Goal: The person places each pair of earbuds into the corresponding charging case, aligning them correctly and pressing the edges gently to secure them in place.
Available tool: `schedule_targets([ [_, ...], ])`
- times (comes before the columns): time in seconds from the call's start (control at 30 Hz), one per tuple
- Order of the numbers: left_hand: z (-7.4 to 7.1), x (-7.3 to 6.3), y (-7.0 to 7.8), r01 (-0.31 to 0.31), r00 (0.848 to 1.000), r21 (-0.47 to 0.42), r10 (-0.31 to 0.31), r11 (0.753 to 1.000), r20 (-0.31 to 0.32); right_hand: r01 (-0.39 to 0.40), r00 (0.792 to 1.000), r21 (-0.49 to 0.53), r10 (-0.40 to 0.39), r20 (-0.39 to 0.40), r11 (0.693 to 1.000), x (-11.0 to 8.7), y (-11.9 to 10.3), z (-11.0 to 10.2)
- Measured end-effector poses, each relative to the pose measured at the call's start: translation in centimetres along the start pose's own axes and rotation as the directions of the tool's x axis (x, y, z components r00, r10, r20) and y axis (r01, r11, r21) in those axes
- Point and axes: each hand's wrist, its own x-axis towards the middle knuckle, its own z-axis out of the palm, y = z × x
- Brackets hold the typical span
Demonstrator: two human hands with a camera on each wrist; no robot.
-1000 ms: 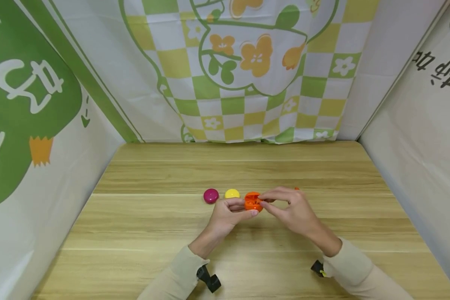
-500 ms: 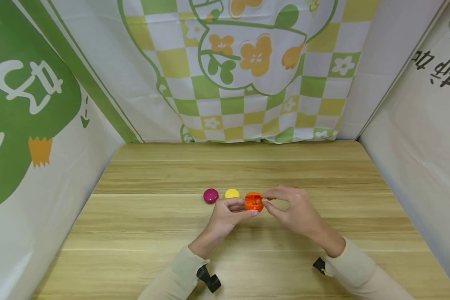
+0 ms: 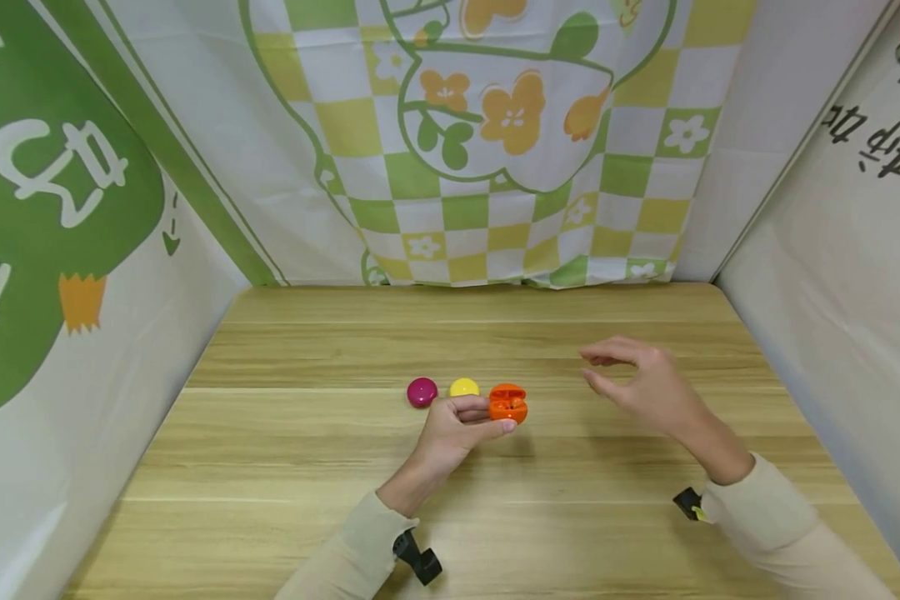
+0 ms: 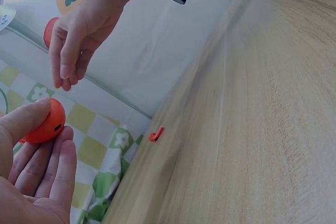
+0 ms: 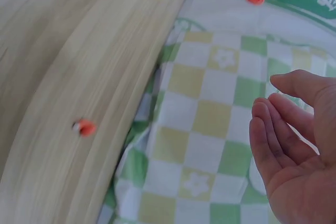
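Note:
My left hand [image 3: 457,427] grips an orange earbud case [image 3: 507,414] above the table, thumb in front and fingers behind. Its lid stands raised; inside, a small orange piece that looks like an earbud [image 3: 517,403] shows on the right side. In the left wrist view, the case [image 4: 51,124] shows its rounded outside with a dark slot. My right hand [image 3: 648,387] hovers to the right of the case, fingers loosely bent and holding nothing. A loose orange earbud [image 4: 156,134] lies on the table; the right wrist view shows this earbud [image 5: 85,126] blurred. The right hand hides it in the head view.
A magenta round case [image 3: 422,392] and a yellow round case [image 3: 464,387] sit on the wooden table [image 3: 307,450] left of the orange one. The left hand partly covers the yellow case. Printed cloth walls [image 3: 465,242] enclose the table's back and sides.
My right hand has withdrawn from the orange case and moved right. An orange piece now shows inside the case, where the fingers were. The left hand has stayed in place.

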Motion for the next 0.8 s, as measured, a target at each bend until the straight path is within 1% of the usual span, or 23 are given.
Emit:
schedule_targets([
  [0.2,0.0,-0.1,0.1,-0.006,1.0,0.004,0.006,1.0,-0.002,-0.08,0.996,-0.018,0.081,0.033,0.997,-0.4,1.8,-0.8],
  [0.3,0.0,-0.2,0.2,-0.012,1.0,0.008,0.012,1.0,-0.003,-0.113,0.991,-0.017,0.114,0.066,0.993,-0.4,2.5,-0.9],
  [0.37,0.0,-0.2,0.1,-0.007,1.0,0.011,0.007,1.0,-0.005,-0.147,0.984,-0.01,0.147,0.095,0.989,-0.4,3.0,-0.9],
  [0.47,-0.1,-0.2,0.1,-0.008,1.0,0.012,0.008,1.0,-0.001,-0.214,0.966,-0.015,0.214,0.147,0.977,-0.5,3.8,-0.8],
  [0.6,-0.1,-0.2,0.1,-0.006,1.0,0.011,0.006,1.0,0.002,-0.288,0.934,-0.024,0.286,0.215,0.957,-0.4,5.0,-0.3],
  [0.7,-0.1,-0.1,0.1,-0.006,1.0,0.012,0.006,1.0,0.0,-0.319,0.916,-0.013,0.312,0.254,0.948,-0.4,6.0,0.2],
  [0.8,-0.1,-0.1,0.1,-0.007,1.0,0.011,0.007,1.0,-0.003,-0.336,0.903,-0.014,0.327,0.279,0.942,-0.2,6.9,0.8],
])
